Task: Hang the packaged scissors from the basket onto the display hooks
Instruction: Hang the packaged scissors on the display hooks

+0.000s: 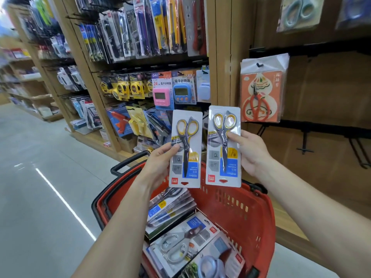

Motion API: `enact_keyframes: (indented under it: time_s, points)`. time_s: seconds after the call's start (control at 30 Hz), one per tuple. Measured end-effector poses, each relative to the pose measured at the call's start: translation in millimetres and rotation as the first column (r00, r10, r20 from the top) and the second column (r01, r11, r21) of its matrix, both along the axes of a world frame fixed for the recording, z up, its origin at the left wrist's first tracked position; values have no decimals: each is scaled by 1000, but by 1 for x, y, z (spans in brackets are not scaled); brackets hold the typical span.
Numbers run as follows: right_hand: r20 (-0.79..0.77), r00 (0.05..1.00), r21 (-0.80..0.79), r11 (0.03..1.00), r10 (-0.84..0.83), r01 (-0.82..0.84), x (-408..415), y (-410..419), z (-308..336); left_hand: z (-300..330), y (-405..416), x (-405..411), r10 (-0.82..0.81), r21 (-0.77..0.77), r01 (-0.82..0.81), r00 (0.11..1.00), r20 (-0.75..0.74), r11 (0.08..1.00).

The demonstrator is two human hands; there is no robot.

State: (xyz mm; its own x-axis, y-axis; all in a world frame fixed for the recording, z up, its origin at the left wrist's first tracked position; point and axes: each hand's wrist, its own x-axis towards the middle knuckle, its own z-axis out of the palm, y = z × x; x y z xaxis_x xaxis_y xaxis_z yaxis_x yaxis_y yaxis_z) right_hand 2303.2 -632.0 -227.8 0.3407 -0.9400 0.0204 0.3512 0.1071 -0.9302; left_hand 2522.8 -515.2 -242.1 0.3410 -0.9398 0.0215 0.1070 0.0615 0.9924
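My left hand grips a packaged pair of yellow-handled scissors by its left edge, thumb on the front. My right hand holds a second, matching scissors pack by its right edge. Both packs are upside down, handles up and hang holes at the bottom, side by side above the red basket. More packaged scissors lie stacked inside the basket. Black display hooks jut from the brown panel on the right, below a hanging pack of orange scissors.
Left of the hooks, wooden shelving carries hung utility knives, tape measures and timers. The aisle floor stretches away on the left. The basket's black handle rises behind my left wrist.
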Motion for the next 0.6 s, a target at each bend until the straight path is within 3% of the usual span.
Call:
enact_keyframes:
  time_s: [0.3, 0.6]
  points:
    - [38, 999, -23, 999, -28, 28, 7, 7, 4, 2, -23, -48, -198, -54, 194, 978, -69, 979]
    - [77, 992, -127, 986, -99, 108, -65, -5, 35, 23, -72, -124, -295, -208, 259, 941, -164, 943]
